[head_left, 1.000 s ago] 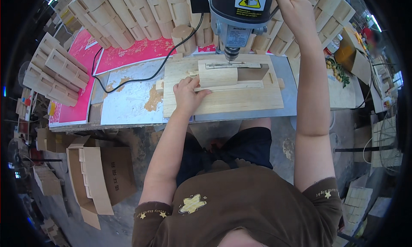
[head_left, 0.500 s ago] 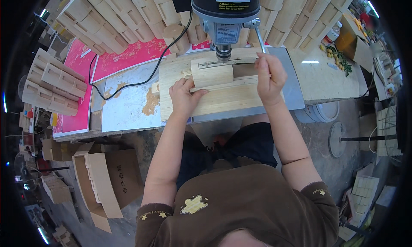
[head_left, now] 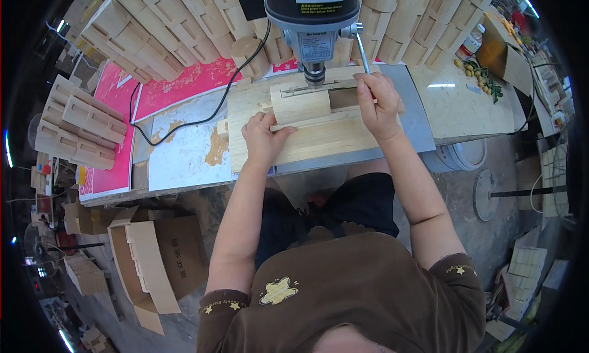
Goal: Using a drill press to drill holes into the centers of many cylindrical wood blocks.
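A drill press (head_left: 314, 43) stands over a pale wooden block (head_left: 300, 106) with a rounded top and a narrow slot. The block sits in a flat wooden jig (head_left: 325, 138), its slot under the chuck (head_left: 315, 74). My left hand (head_left: 264, 137) is closed at the block's left end, fingers against it and thumb lying along the front strip of the jig. On the right, my right hand (head_left: 379, 104) is wrapped round the lower end of the press's metal lever (head_left: 363, 53). Whether the bit touches the wood, I cannot tell.
Stacks of slotted wooden blocks (head_left: 156, 34) line the back of the table, with another stack (head_left: 80, 123) at left. A black cable (head_left: 211, 113) loops over the tabletop. An open cardboard box (head_left: 153, 261) stands on the floor at left, and a white bucket (head_left: 457, 155) at right.
My right hand has shifted slightly left and up with its wrist turned, still on the lever. My left hand and the block stay together. The whole view has shifted slightly.
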